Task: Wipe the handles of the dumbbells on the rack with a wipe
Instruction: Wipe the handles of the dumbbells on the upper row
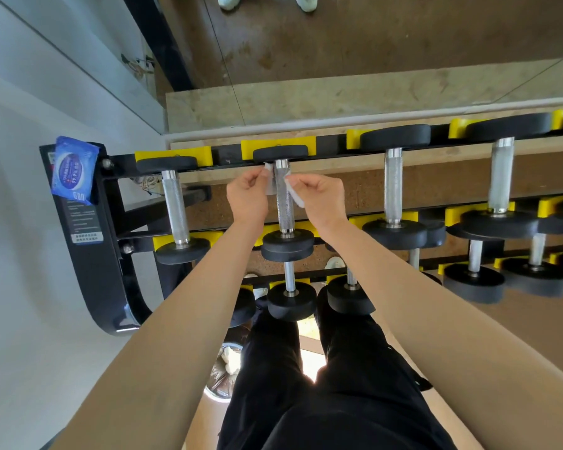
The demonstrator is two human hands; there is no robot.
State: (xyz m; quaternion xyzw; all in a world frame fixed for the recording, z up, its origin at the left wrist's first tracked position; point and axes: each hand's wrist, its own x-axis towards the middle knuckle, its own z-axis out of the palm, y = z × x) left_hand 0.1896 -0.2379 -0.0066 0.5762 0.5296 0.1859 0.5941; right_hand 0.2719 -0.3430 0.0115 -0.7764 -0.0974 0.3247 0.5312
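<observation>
Since the white wipe [269,185] runs under the far end of the knurled handle [284,206], with an end up each side, it can likely be sawed to and fro to reach the underside. The left hand [246,193] pinches one end and the right hand [319,196] the other. This dumbbell [288,243], second from the left on the rack's [88,222] top tier, sits in yellow cradles [278,146] that leave its handle bare. A blue wipe packet [72,168] sits on the rack's left end, within reach.
</observation>
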